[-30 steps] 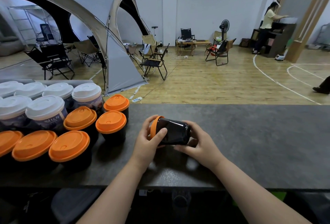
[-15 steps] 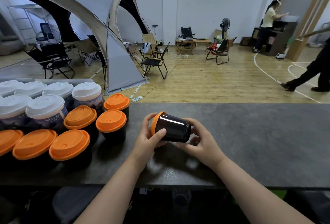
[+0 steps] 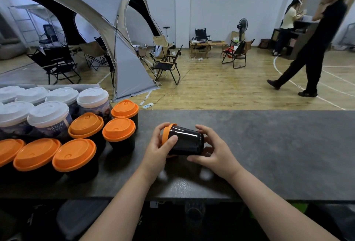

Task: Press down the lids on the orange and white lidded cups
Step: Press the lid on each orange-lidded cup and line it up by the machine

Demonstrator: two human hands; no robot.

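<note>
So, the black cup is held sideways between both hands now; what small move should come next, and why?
Probably squeeze: the left hand pushes the orange lid toward the right hand, which braces the base of the black cup. The cup lies on its side above the counter, with the lid under the left fingers, so an inward press should seat it.

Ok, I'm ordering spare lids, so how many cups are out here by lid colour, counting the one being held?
Orange-lidded cups: 7, including the held cup lying sideways between the left hand and right hand
White-lidded cups: 6 clearly in view
Total: 13; the left frame edge may hide more.
</note>
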